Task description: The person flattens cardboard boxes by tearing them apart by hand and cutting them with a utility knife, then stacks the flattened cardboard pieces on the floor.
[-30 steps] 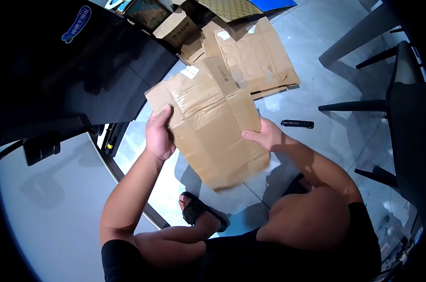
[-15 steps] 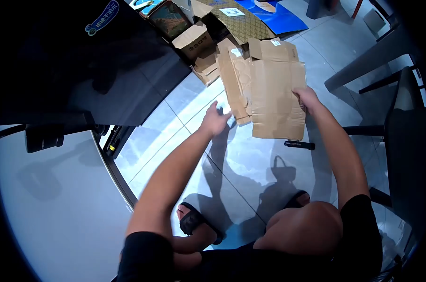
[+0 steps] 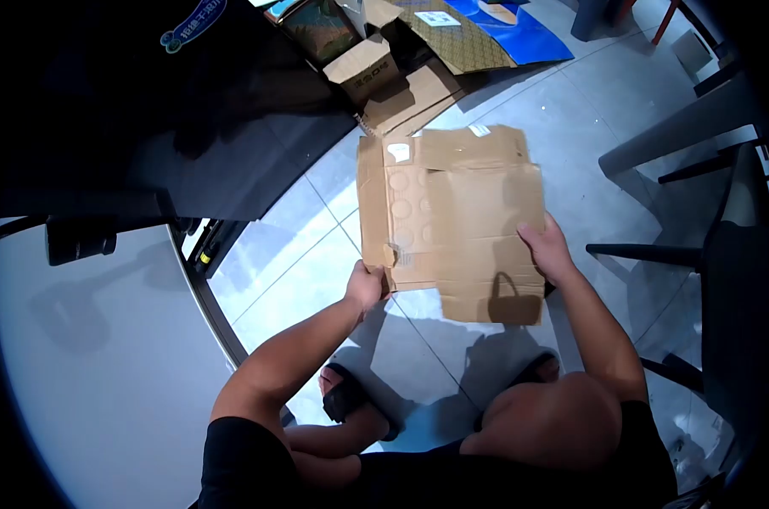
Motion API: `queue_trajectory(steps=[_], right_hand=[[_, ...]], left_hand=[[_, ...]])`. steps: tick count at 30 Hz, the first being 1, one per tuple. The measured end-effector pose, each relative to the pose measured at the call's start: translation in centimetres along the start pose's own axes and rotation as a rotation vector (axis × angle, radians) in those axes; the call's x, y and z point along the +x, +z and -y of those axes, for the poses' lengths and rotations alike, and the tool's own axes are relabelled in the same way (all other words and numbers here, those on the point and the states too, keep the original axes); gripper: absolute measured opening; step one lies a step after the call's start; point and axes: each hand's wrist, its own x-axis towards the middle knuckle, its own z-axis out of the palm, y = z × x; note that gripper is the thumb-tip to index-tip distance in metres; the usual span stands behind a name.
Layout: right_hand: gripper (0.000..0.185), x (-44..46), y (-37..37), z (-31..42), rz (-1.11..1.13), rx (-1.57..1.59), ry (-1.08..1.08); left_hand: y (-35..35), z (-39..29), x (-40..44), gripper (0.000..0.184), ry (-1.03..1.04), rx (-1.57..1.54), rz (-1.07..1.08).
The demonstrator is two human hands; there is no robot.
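Note:
Between my hands is a flattened cardboard box, brown and creased, with a white label on its top flap. From behind its left side spreads another cardboard panel with round embossed marks, a torn spot and a white patch; I cannot tell whether both are one piece. My left hand is closed on this panel's lower left corner. My right hand grips the flattened box's right edge, thumb on the front face and fingers hidden behind.
Behind the cardboard lie an opened small carton, a patterned gold board and a blue sheet. A dark cabinet and a white surface stand left. Dark chair legs stick out at right.
The cardboard has come closer to me, and its left panel has spread further out. My left hand, open and apart before, now grips that panel's corner. The black cylinder on the floor is covered.

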Motion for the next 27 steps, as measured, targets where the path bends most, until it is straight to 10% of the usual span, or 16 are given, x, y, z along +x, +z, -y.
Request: queue_trajectory(steps=[5, 8, 10, 13, 15, 22, 27], right_hand=[[0.048, 0.8, 7.5, -0.3, 0.218, 0.449, 0.09], [0.062, 2.3, 10.8, -3.9, 0.02, -0.131, 0.034], [0.071, -0.3, 11.5, -1.9, -0.335, -0.784, -0.407], [0.075, -1.6, 11.3, -0.4, 0.032, -1.197, -0.784], [0.073, -1.6, 12.0, -1.3, 0.14, -1.171, -0.763], [0.076, 0.8, 10.5, -3.2, 0.452, -1.101, -0.656], [0.057, -4.4, 0.8, -2.7, 0.266, -0.988, -0.653]], left_hand=[[-0.7, 6.0, 0.0, 0.037, -0.048, -0.068, 0.082], [-0.5, 6.6, -0.7, 0.034, -0.098, -0.159, 0.126], [-0.9, 6.6, -0.4, 0.035, -0.12, -0.162, 0.182], [-1.1, 3.7, -1.9, 0.044, -0.169, -0.177, 0.155], [-0.2, 2.3, -3.2, 0.06, -0.124, -0.476, 0.112], [0.2, 2.6, -2.3, 0.054, -0.059, -0.057, 0.03], [-4.0, 1.6, 1.5, 0.058, 0.111, 0.133, -0.021]])
